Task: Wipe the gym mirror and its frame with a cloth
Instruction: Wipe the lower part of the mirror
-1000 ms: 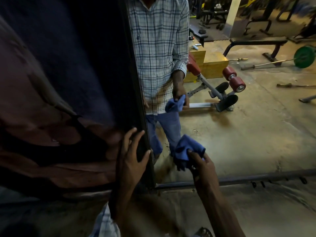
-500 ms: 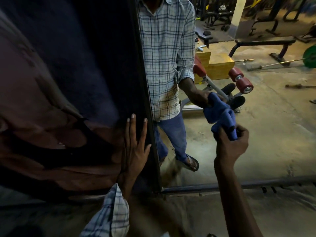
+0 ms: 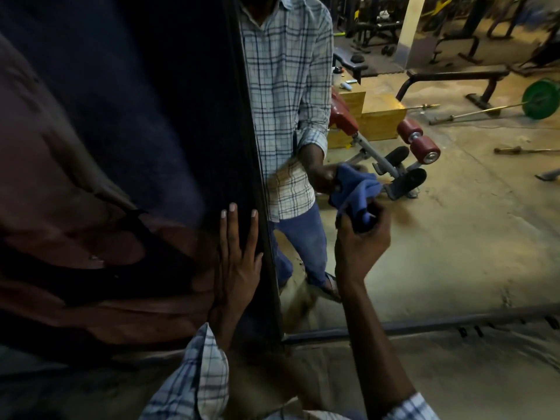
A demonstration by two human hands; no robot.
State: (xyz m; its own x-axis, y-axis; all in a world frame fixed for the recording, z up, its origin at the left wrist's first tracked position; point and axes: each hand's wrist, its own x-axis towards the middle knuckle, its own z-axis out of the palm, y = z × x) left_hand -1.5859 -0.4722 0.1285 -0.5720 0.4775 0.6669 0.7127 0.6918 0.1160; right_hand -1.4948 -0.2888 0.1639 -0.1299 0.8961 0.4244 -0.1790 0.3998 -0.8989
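Observation:
A large gym mirror [image 3: 454, 231] fills the right half of the view, with a dark frame [image 3: 260, 207] down its left edge and a dark rail along the bottom. My right hand [image 3: 360, 247] grips a bunched blue cloth [image 3: 359, 204] and holds it against the glass, near the frame. My left hand [image 3: 236, 262] lies flat, fingers straight and pointing up, on the dark panel just left of the frame. The mirror shows a person in a checked shirt and jeans holding the same cloth.
Reflected in the glass are a red-padded bench [image 3: 394, 150], a yellow wooden box [image 3: 372, 116], a black flat bench [image 3: 454, 77] and a barbell with a green plate [image 3: 541, 100] on a concrete floor. The dark wall panel [image 3: 121, 147] fills the left.
My right hand rose with the cloth from low near the bottom rail, swung right, and has now come back left toward the frame. My left hand slid up and flattened on the panel.

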